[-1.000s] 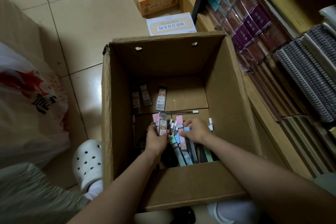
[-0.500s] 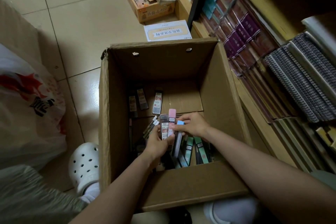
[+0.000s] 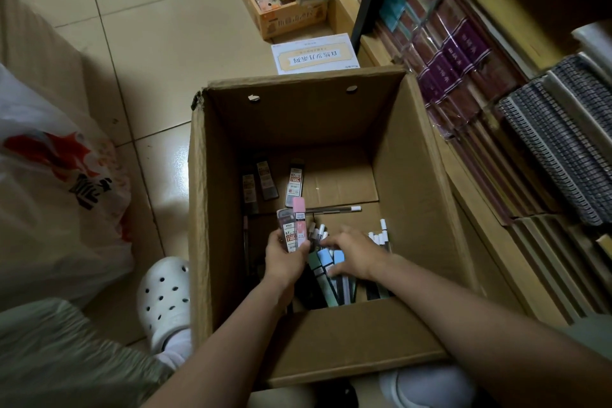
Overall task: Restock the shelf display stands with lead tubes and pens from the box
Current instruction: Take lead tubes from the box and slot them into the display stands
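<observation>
An open cardboard box (image 3: pixel 414 149) stands on the floor in front of me. My left hand (image 3: pixel 283 258) grips a small bunch of lead tubes (image 3: pixel 293 228), one pink-capped and one grey, held upright inside the box. My right hand (image 3: pixel 356 253) reaches down onto a pile of blue, green and dark lead tubes (image 3: pixel 326 275) near the box's front, fingers curled over them. White-capped pens (image 3: pixel 381 237) lie just right of that hand. Three more dark lead tubes (image 3: pixel 266 180) and a single pen (image 3: pixel 334 209) lie further back on the box bottom.
A shelf with wrapped notebooks (image 3: pixel 453 53) and spiral pads (image 3: pixel 559 142) runs along the right. A smaller cardboard box (image 3: pixel 284 20) and a white printed card (image 3: pixel 314 55) lie beyond. A plastic bag (image 3: pixel 49 182) sits left, my white clog (image 3: pixel 164 301) beside the box.
My right hand has left the bunch in my left hand and dropped back onto the pile of tubes. The blue tube it was adding is no longer in the bunch.
</observation>
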